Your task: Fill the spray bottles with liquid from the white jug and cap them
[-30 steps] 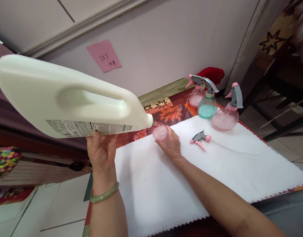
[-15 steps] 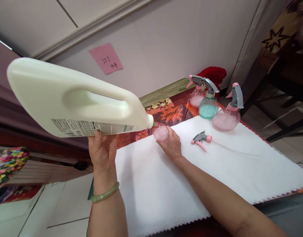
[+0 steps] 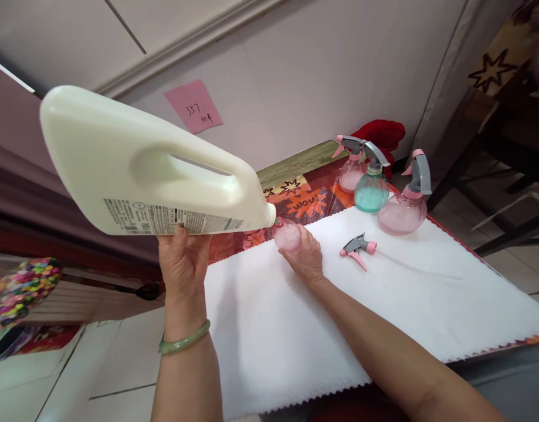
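Two hands are engaged in the head view, the only one available. Left hand: palm beneath a large pale jug, thumb up against the labelled side, remaining fingers hidden under it; the grip reads as a prop from below, presumably because the jug is bulky and lies nearly on its side. Its handle opening has no fingers through it, so the weight appears to rest on the palm. Right hand: fingers curved around a small pink bottle, held at the near edge of the jug's mouth, over the far part of a white mat. The bottle seems to lean toward the jug, probably to line up the two necks; a trace of green shows between them, and whether the rims touch cannot be told. Whether the bottle's base rests on the mat is also unclear. A loose spray head lies on the mat right of that hand, its tube stretched out, which fits the bottle having a bare neck. Three capped sprayers, a rear pink one, a teal one and a front pink one, stand grouped toward the far right of the desk, apart from the working area, likely for clearance.
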Demonstrator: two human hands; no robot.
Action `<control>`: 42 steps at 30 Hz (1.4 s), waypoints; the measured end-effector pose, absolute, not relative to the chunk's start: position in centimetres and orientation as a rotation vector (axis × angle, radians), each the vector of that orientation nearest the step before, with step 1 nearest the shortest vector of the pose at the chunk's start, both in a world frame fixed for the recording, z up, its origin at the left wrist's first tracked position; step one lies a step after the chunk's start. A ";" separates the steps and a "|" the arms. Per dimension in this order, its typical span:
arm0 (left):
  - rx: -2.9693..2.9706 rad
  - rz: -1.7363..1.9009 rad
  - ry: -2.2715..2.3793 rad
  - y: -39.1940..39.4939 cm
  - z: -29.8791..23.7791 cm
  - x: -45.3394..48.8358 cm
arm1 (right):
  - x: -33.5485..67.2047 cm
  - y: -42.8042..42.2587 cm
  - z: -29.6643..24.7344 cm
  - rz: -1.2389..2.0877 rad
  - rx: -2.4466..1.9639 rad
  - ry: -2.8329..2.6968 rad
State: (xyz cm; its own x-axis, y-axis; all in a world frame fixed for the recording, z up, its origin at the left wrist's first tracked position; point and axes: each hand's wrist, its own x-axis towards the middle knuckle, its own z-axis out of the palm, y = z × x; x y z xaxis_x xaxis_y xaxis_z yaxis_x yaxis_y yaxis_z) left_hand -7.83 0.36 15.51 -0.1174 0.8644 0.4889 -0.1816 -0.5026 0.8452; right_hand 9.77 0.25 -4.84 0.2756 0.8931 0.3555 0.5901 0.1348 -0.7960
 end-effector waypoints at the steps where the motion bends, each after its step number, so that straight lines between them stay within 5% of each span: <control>1: 1.389 1.723 0.805 0.4 15.6 -7.8 | 9.8 0.2 -4.8 0.388 -1.554 -1.416; 42: 1.365 1.677 0.835 1.0 17.7 -7.0 | 9.7 0.2 -5.3 0.420 -1.515 -1.397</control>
State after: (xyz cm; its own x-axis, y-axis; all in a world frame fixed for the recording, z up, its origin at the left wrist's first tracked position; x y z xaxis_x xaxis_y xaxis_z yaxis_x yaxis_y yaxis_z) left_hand -7.04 1.03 17.66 -0.0973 0.8871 0.4512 -0.1749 -0.4615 0.8697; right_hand 9.68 0.16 -5.28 0.2750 0.8933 0.3555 0.5491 0.1576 -0.8207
